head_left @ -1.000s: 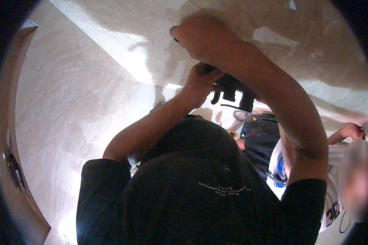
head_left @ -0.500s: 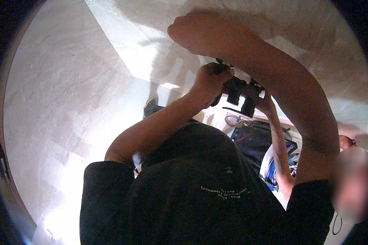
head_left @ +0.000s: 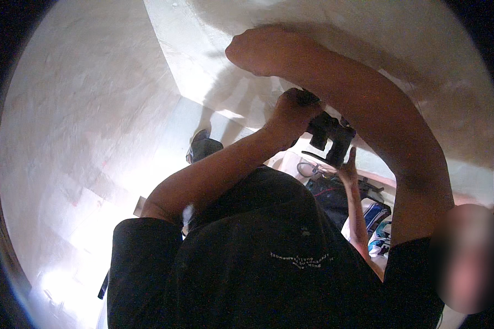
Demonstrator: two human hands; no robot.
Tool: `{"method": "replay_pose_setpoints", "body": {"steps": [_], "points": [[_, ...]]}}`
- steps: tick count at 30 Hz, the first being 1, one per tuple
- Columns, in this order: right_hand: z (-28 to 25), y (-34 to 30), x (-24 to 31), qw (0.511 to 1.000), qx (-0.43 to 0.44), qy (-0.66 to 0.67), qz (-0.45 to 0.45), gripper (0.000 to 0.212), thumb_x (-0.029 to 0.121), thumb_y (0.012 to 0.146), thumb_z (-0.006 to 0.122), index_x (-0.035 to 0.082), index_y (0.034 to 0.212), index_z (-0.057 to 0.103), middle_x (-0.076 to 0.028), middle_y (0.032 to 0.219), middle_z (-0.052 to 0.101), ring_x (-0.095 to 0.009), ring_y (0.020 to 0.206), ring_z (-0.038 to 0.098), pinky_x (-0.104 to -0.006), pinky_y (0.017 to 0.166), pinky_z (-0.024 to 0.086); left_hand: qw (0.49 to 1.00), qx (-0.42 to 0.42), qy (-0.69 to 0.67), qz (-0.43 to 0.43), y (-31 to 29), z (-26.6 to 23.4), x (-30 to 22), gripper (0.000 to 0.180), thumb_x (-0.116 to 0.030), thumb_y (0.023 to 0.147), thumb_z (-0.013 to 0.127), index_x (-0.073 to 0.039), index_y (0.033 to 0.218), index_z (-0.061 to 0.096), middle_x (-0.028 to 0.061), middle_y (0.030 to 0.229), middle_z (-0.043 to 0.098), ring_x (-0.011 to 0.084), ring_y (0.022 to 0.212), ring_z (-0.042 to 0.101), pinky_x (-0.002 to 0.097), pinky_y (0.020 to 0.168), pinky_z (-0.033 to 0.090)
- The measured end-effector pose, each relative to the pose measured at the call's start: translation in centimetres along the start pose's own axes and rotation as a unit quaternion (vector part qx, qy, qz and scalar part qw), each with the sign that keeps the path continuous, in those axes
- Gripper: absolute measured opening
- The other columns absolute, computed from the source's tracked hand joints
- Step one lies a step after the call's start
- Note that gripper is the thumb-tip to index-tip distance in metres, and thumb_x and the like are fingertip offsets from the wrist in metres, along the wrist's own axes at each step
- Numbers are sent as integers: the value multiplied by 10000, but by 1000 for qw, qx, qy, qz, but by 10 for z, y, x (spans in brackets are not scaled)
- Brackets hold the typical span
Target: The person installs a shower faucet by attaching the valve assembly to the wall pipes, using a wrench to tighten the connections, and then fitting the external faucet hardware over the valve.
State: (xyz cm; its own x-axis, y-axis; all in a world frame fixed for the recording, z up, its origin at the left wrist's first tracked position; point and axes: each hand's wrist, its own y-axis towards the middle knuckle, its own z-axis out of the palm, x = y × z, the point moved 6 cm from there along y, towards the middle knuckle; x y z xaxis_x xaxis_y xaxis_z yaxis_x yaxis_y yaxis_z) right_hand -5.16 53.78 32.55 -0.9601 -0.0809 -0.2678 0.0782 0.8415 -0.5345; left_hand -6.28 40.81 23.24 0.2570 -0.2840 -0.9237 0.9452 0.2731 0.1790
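Observation:
My left hand (head_left: pixel 293 115) is closed round the dark grip of a black tool (head_left: pixel 337 140) with squared, prong-like parts. Its exact kind is too dark to make out. Above it, my right arm curves across, hiding part of the tool. My right hand (head_left: pixel 252 52) is close against the pale wall, a rounded shape whose fingers are hidden from this side. Just below the tool is another person's hand (head_left: pixel 348 171), fingers pointing up, at or very near its lower edge.
A pale plastered wall (head_left: pixel 88 109) meets another surface at a corner to the left. A shoe (head_left: pixel 200 142) shows beyond my left forearm. Below the tool lie a loop of cable (head_left: pixel 307 169) and a dark bag-like thing (head_left: pixel 332 192). A person with a blurred head is close on the right.
My left hand and the tool have shifted slightly right and down. The other person's hand has dropped lower along the tool. My right hand has sunk slightly in the picture.

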Motion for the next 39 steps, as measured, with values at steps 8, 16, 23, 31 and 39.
{"method": "replay_pose_setpoints", "body": {"steps": [8, 16, 23, 31, 39], "points": [[34, 17, 0, 1000, 12, 8, -6, 201, 83, 872, 595, -39, 947, 737, -225, 1056, 726, -379, 968, 723, -478, 830, 593, 980, 6, 196, 26, 1, 0, -34, 415, -260, 904, 709, 80, 1123, 615, 210, 1072, 705, 272, 975, 700, 407, 871, 537], [61, 27, 6, 998, 16, 19, -53, 220, 120, 884, 583, -22, 874, 751, -208, 977, 743, -376, 883, 737, -488, 774, 601, 998, -5, 52, -22, -2, -2, -32, 463, -273, 896, 720, 70, 1185, 606, 218, 1132, 703, 311, 1032, 679, 416, 931, 496], [83, 47, -2, 999, 8, 27, 23, 180, 119, 851, 630, 15, 899, 769, -182, 940, 757, -339, 880, 750, -476, 744, 602, 994, 70, 42, -77, -3, 5, -1, 321, -168, 1004, 570, 59, 1229, 550, 191, 1206, 642, 284, 1107, 619, 434, 983, 463], [-9, -6, 29, 988, -122, 86, 44, 103, 136, 833, 706, 39, 826, 741, -127, 854, 747, -277, 859, 717, -445, 752, 589, 895, 254, 297, -217, -22, 11, 6, 366, -214, 1064, 484, -35, 1383, 480, 179, 1305, 598, 280, 1276, 528, 426, 1122, 391], [-31, -243, 4, 694, -438, 492, 290, 176, 85, 905, 634, 18, 1068, 635, -124, 917, 642, -220, 904, 670, -394, 680, 568, 988, 108, 111, -16, -12, -7, -7, 392, -209, 992, 629, 54, 1261, 516, 177, 1144, 668, 274, 1011, 690, 419, 869, 592]]}}
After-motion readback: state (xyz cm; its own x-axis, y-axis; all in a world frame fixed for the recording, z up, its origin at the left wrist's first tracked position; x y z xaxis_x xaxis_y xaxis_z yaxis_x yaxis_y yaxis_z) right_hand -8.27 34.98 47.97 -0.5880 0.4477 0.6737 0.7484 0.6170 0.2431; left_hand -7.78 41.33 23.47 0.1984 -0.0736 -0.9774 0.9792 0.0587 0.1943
